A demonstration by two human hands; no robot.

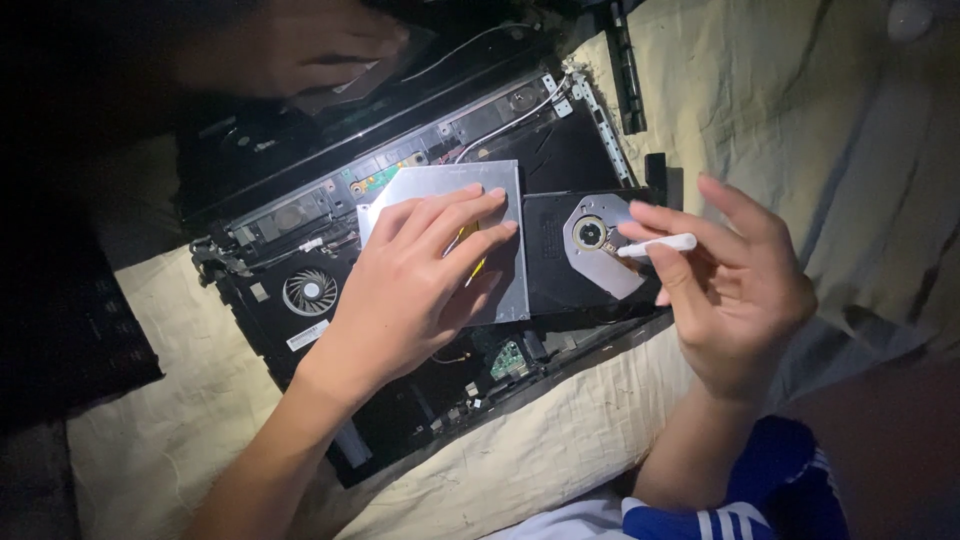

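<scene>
My left hand point(420, 275) lies flat, fingers spread, on the silver metal case of an optical disc drive point(500, 190) that rests on an opened laptop chassis point(300, 290). The drive's black tray point(555, 265) is pulled out to the right, showing its round spindle point(589, 234). My right hand point(735, 290) pinches a thin white swab-like stick point(660, 244), whose tip sits near the spindle and the lens area.
The laptop has its cover off, showing a cooling fan point(309, 292) and a green circuit board point(508, 360). It lies on cream fabric point(560, 440). Another person's hand point(300, 45) rests at the top in shadow. A black strip point(626, 70) lies at the upper right.
</scene>
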